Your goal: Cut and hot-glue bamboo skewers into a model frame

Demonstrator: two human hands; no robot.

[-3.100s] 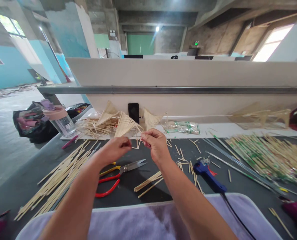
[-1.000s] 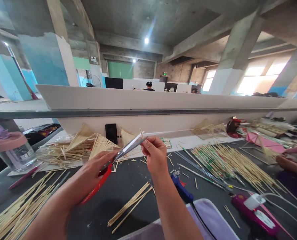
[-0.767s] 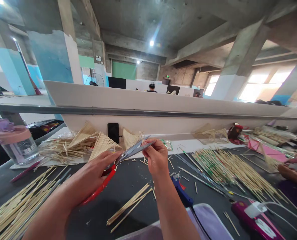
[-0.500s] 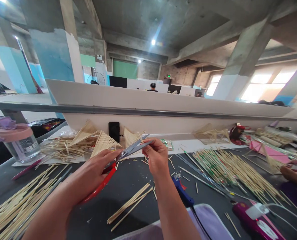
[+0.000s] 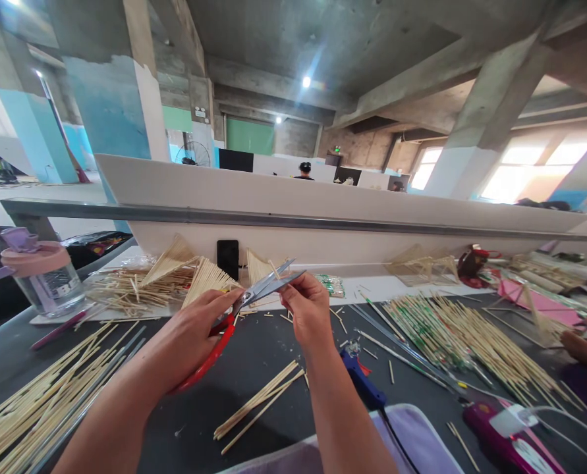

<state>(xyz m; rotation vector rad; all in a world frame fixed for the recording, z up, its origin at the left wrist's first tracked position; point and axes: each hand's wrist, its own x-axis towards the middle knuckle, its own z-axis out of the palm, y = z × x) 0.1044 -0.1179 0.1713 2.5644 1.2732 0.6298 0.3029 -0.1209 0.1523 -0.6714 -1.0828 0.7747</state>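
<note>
My left hand (image 5: 201, 339) is wrapped round the red-handled scissors (image 5: 259, 291), whose blades are apart and point away to the right. With thumb and fingertips, my right hand (image 5: 309, 308) pinches a thin wooden stick (image 5: 275, 269); its end pokes up between the blades, and the rest is hidden by the blades and fingers. Beneath my hands, several loose sticks (image 5: 258, 401) lie on the dark table (image 5: 179, 428). Just beyond the scissors stand fan-shaped stick pieces (image 5: 208, 280). A blue glue gun (image 5: 362, 378) lies right of my right forearm.
Long sticks (image 5: 51, 401) spread at the left, near a water bottle (image 5: 46, 276). Bundled sticks (image 5: 421, 329) lie at the right, with a magenta device (image 5: 503, 434) and cables in front. A phone (image 5: 228, 258) leans on the white partition (image 5: 323, 247). Another person's hand (image 5: 584, 349) is at the far right.
The scissor blades have tilted slightly upward around the stick. My right hand keeps its pinch with little movement. The whole view has shifted a little.
</note>
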